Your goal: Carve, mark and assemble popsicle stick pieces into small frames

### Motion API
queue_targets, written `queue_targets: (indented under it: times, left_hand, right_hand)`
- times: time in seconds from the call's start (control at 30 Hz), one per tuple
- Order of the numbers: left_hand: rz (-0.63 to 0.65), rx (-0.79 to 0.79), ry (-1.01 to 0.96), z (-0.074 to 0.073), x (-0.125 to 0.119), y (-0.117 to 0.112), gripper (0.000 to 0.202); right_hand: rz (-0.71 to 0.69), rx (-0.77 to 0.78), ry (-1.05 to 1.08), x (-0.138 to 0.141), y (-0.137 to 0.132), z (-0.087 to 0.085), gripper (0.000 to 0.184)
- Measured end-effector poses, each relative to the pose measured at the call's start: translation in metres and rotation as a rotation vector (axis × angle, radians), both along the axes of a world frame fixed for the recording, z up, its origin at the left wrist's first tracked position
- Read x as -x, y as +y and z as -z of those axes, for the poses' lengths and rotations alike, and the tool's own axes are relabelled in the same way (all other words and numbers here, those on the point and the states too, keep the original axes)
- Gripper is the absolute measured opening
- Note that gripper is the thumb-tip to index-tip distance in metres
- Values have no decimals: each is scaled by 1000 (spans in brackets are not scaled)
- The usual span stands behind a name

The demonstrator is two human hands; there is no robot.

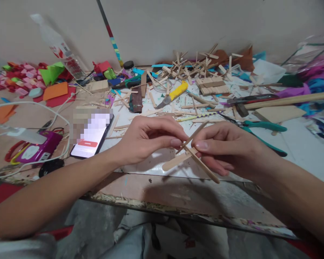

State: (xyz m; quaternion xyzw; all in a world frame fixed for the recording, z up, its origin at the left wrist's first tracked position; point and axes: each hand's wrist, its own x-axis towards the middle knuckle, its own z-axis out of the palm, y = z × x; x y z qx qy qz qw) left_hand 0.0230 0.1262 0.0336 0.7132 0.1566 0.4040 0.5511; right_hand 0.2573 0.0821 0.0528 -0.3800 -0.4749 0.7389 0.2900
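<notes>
Crossed wooden craft sticks (203,166) are held up between my two hands, above the near edge of a white board (153,162). My left hand (153,138) pinches them from the left with thumb and index finger near the crossing. From the right, my right hand (221,145) grips them between thumb and fingers. One stick slants up to the right, another slopes down to the right, and a rounded end points left. How they are joined is hidden by the fingertips. Green-handled pliers (267,126) lie beyond my right hand.
A yellow utility knife (176,91) lies behind my hands, before a heap of loose sticks (189,70). A phone (93,136) and a purple power strip (39,147) with white cable sit left. A plastic bottle (61,50) leans on the wall; coloured paper pieces (24,77) pile beside it.
</notes>
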Motion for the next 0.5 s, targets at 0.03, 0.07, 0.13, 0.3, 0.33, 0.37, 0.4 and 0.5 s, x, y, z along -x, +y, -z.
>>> queue_targets:
  times: [0.03, 0.07, 0.13, 0.3, 0.33, 0.37, 0.4, 0.5]
  left_hand:
    - [5, 3, 3, 0, 0, 0, 10]
    - [5, 3, 8, 0, 1, 1, 10]
    - [-6, -3, 17, -1, 1, 1, 9]
    - [-40, -32, -30, -1, 1, 1, 12]
    - [-52, -41, -33, 0, 0, 1, 12]
    - [-66, -50, -30, 0, 0, 1, 12]
    - [-80, -59, -23, 0, 0, 1, 11]
    - [-111, -80, -12, 2, 0, 1, 11]
  right_hand:
    - [19, 4, -1, 0, 0, 0, 27]
    - [37, 5, -3, -1, 0, 0, 27]
    - [69, -4, -4, -1, 0, 0, 27]
    - [123, -21, 9, 0, 0, 2, 26]
    - [129, -24, 8, 0, -1, 3, 27]
    - [133, -29, 7, 1, -1, 3, 27]
    - [136, -34, 5, 1, -2, 3, 27]
    - [130, -50, 5, 2, -2, 3, 28]
